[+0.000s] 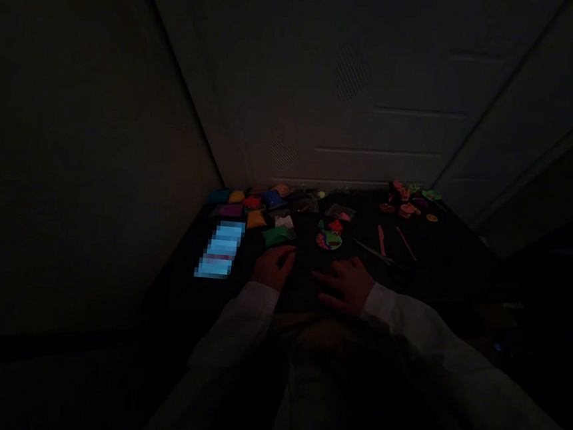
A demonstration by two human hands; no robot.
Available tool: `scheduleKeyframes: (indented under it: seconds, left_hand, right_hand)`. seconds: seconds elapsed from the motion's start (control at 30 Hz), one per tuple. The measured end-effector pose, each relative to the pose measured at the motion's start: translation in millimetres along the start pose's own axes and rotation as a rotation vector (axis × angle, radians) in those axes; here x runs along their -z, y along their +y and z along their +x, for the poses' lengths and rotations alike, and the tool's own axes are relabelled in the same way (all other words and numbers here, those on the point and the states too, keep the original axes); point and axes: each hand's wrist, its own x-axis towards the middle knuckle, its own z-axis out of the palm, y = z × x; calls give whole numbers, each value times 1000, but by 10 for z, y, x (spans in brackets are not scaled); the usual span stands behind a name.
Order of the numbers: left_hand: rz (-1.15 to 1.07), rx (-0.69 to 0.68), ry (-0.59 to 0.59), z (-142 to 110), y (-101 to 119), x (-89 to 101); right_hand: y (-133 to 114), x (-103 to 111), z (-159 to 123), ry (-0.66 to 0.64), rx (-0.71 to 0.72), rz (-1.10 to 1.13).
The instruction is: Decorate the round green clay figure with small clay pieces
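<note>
The room is very dim, and a pale panelled surface with two striped hearts [352, 73] stands behind a dark counter [289, 295]. At the counter's left side lies a lit phone [220, 249], its screen blurred into blocks of pale blue.

Both hands are over the near part of the counter, with long pale sleeves reaching down to the wrists. The left hand [274, 266] is loosely curled, thumb and fingers drawn fairly close together, just beside a green packet [277, 235]; nothing can be made out in its grasp. The right hand [348, 285] is spread wider — some fingers point toward the left hand — and it too shows nothing held. Whether either hand presses on the counter is too dark to tell.

Just beyond the hands, between them, sits a small round green piece [329, 240] with blue, pink and red details on it, and a red shape [335, 227] at its far edge. To its right lie scissors [376, 252], blades toward the green piece and handles lost in the dark, then a pink knife-shaped tool [381, 239] and a thin pink stick [406, 243].

Colored packets — blue [274, 199], orange [255, 219], purple [230, 210], red, yellow, white and others — cluster at the far left. At the far right is a group of small colorful figures [401, 193], with a yellow disc [431, 218] near them.
</note>
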Motion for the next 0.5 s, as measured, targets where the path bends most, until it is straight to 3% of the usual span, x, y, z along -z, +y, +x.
scheduleKeyframes:
  seconds: [0.5]
  left_hand:
    - [11,13,-8,-3,-3,3]
  right_hand:
    - [18,-45,17,-11,-12,2]
